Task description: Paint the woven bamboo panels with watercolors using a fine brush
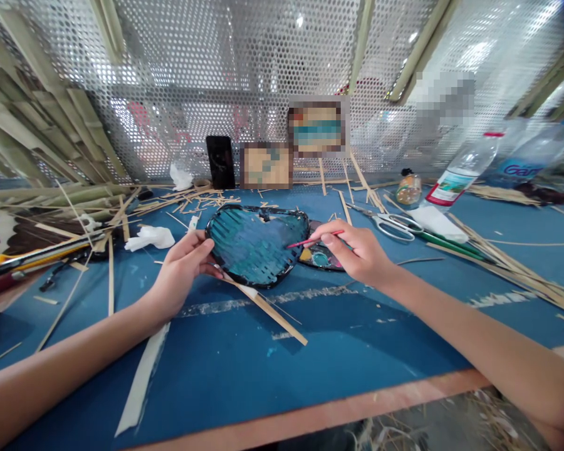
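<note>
A heart-shaped woven fan (pixel 256 245), painted teal with a black rim, is tilted up over the blue table. My left hand (pixel 183 269) grips its left edge near the bamboo handle (pixel 270 312), fingers closed on it. My right hand (pixel 357 250) pinches a thin red paintbrush (pixel 310 240), whose tip touches the fan's right side. A paint palette (pixel 320 258) with several colour spots lies just behind the fan, under my right hand.
Scissors (pixel 390 223), a small jar (pixel 408 188) and lying plastic bottles (pixel 465 168) are at the right. Bamboo strips (pixel 512 266) litter the blue table (pixel 338 338). A black phone (pixel 220 161) leans on the mesh wall. Tools (pixel 42 254) and crumpled tissue (pixel 150 237) lie left.
</note>
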